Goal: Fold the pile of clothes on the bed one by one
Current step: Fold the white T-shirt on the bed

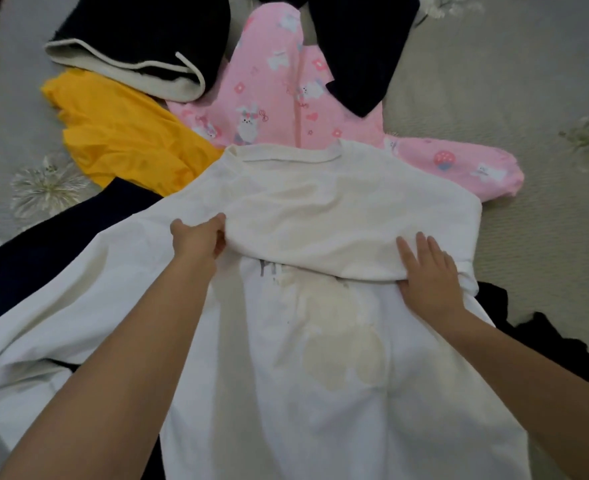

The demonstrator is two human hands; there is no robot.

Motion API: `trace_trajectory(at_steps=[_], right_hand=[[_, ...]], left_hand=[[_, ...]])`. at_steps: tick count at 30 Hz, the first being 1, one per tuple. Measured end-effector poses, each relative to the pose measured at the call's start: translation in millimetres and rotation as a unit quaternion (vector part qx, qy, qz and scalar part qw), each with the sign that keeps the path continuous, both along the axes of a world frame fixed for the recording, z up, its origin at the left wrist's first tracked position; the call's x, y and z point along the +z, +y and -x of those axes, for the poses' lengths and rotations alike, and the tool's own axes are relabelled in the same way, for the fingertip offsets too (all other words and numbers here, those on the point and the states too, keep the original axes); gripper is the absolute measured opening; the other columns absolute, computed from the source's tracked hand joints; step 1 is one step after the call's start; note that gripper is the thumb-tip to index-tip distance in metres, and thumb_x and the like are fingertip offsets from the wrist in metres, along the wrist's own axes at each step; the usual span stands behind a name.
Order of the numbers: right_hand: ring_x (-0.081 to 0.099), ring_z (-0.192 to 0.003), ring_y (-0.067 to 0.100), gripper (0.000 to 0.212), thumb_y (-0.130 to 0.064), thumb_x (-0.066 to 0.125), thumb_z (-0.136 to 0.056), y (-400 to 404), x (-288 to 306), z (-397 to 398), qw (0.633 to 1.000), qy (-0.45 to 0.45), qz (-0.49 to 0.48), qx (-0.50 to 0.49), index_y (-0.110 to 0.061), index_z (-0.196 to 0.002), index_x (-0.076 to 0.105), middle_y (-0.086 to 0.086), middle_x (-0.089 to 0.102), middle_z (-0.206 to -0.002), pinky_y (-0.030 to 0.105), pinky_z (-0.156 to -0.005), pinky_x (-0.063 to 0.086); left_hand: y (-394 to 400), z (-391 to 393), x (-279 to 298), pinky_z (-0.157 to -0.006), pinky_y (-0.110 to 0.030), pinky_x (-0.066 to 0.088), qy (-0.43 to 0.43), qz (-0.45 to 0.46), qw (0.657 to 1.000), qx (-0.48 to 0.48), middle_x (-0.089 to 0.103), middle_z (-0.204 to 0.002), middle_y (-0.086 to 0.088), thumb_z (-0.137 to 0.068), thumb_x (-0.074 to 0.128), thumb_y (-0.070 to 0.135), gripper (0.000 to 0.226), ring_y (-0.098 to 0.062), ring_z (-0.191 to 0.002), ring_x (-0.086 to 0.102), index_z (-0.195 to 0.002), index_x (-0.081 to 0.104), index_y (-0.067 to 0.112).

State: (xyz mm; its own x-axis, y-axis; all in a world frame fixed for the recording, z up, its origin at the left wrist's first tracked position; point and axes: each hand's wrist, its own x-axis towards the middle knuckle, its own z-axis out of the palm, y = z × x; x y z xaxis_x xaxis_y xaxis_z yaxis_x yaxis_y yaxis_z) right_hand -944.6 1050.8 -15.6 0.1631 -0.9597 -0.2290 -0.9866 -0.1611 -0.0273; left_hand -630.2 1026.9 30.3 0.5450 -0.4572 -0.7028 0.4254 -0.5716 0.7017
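Item in hand: white T-shirt (320,341), spread on the bed (528,98) nearest the person, collar at the far end, a pale print and grey lettering showing on the body. Condition: part-folded; a panel of the upper right side lies turned across the chest, its free edge held by both hands. Left hand (198,239): fingers curled round the left end of that edge, pinching cloth. Right hand (428,271): fingers straight and laid flat over the right end of the panel, thumb tucked beneath the edge. Left sleeve lies unfolded; lower body lies full length. Judged progress: first fold of this garment under way, side and lengthwise folds outstanding. Unfolded stock, all loose on the bed: pink printed garment (279,98) beyond the collar, partly under the shirt; yellow garment (123,136) far left; dark garment with cream lining (140,39) at the top; dark navy piece (362,46) on the pink one; dark cloth (44,258) under the shirt's left; black cloth (545,341) at its right. No finished stack in view. Containers: none seen.
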Motion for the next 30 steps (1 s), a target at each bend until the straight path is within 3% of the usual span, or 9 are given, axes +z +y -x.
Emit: trace_trajectory(at_steps=[2, 5, 9, 13, 16, 18, 20, 25, 30], right_hand=[[0.007, -0.141, 0.034, 0.067, -0.012, 0.044, -0.091, -7.6, 0.3, 4.3, 0.997, 0.05, -0.051, -0.028, -0.016, -0.147, 0.008, 0.02, 0.008, -0.152, 0.045, -0.113, 0.008], [0.004, -0.142, 0.028, 0.069, -0.007, 0.038, -0.091, -12.3, 3.3, 14.1, 0.996, 0.071, -0.059, 0.004, -0.02, -0.147, 0.0, 0.013, 0.004, -0.154, 0.042, -0.113, 0.003], [0.039, -0.128, 0.042, 0.081, 0.013, 0.066, -0.062, -5.3, 12.2, 18.8, 0.998, 0.015, -0.008, 0.061, -0.006, -0.136, 0.04, 0.026, 0.041, -0.138, 0.056, -0.105, 0.025], [0.062, -0.091, 0.05, 0.071, 0.017, 0.078, -0.037, 11.4, 2.1, 14.6, 0.992, 0.015, -0.003, 0.125, 0.001, -0.105, 0.067, 0.031, 0.063, -0.105, 0.067, -0.069, 0.043], [0.057, -0.103, 0.049, 0.08, 0.006, 0.084, -0.039, 8.4, 2.3, 10.3, 0.991, 0.007, -0.055, 0.12, -0.004, -0.116, 0.062, 0.03, 0.058, -0.117, 0.066, -0.08, 0.041], [0.027, -0.136, 0.037, 0.081, -0.008, 0.067, -0.072, 3.1, 7.8, 11.9, 0.985, 0.039, -0.106, 0.131, -0.016, -0.143, 0.027, 0.02, 0.024, -0.149, 0.053, -0.108, 0.021], [0.005, -0.143, 0.018, 0.073, -0.012, 0.045, -0.087, -9.7, 15.4, 24.2, 0.969, 0.002, -0.199, 0.149, -0.022, -0.146, 0.004, 0.005, -0.001, -0.155, 0.03, -0.113, 0.004], [0.047, -0.122, 0.03, 0.039, 0.011, 0.045, -0.085, -75.9, 40.6, 40.8, 0.958, -0.269, -0.091, -0.03, 0.003, -0.122, 0.054, 0.02, 0.052, -0.13, 0.018, -0.096, 0.024], [0.044, -0.125, 0.03, 0.039, 0.003, 0.04, -0.091, -151.0, 20.8, 66.1, 0.977, -0.164, -0.114, -0.078, -0.001, -0.129, 0.049, 0.019, 0.048, -0.135, 0.024, -0.1, 0.025]], left_hand=[[-3.8, 7.1, 7.8, -0.064, -0.025, 0.049, 0.032, 0.045, 0.998, 0.001, 0.058, -0.097, -0.01, -0.089, 0.054, 0.002, 0.064, -0.012, -0.068, 0.054, -0.143, 0.021, 0.011], [13.8, 9.0, 20.4, -0.065, -0.021, 0.05, -0.087, 0.122, 0.989, 0.003, 0.061, -0.093, -0.004, -0.092, 0.046, 0.003, 0.027, -0.013, -0.079, 0.059, -0.117, 0.053, 0.01], [56.5, -5.7, 17.5, -0.072, -0.023, 0.048, -0.289, 0.099, 0.951, 0.05, 0.06, -0.092, 0.003, -0.093, 0.043, 0.009, 0.015, -0.009, -0.08, 0.058, -0.101, 0.055, 0.015], [96.7, 3.3, -12.5, -0.079, -0.029, 0.039, -0.279, -0.132, 0.951, -0.031, 0.057, -0.111, -0.018, -0.092, 0.045, 0.007, 0.024, -0.028, -0.098, 0.053, -0.115, 0.05, 0.0], [100.9, 15.1, -14.6, -0.092, -0.035, 0.037, -0.289, -0.175, 0.937, -0.086, 0.047, -0.126, -0.023, -0.087, 0.048, 0.0, 0.043, -0.033, -0.114, 0.046, -0.129, 0.038, -0.002], [91.4, 24.3, -6.6, -0.101, -0.036, 0.028, -0.394, -0.143, 0.899, -0.125, 0.038, -0.134, -0.024, -0.083, 0.046, -0.007, 0.051, -0.035, -0.124, 0.035, -0.133, 0.035, -0.003], [78.0, 34.4, 1.1, -0.105, -0.036, 0.023, -0.48, -0.081, 0.851, -0.197, 0.032, -0.139, -0.023, -0.081, 0.045, -0.009, 0.052, -0.034, -0.13, 0.027, -0.133, 0.037, -0.004], [16.1, 34.0, -8.1, -0.107, -0.038, 0.024, -0.512, -0.05, 0.757, -0.401, 0.038, -0.14, -0.02, -0.092, 0.04, 0.005, 0.04, -0.032, -0.131, 0.031, -0.131, 0.043, -0.002], [-21.4, 16.1, -19.6, -0.082, -0.037, 0.04, -0.482, -0.152, 0.685, -0.524, 0.058, -0.106, -0.016, -0.095, 0.04, 0.02, 0.025, -0.03, -0.1, 0.052, -0.101, 0.057, 0.003]])
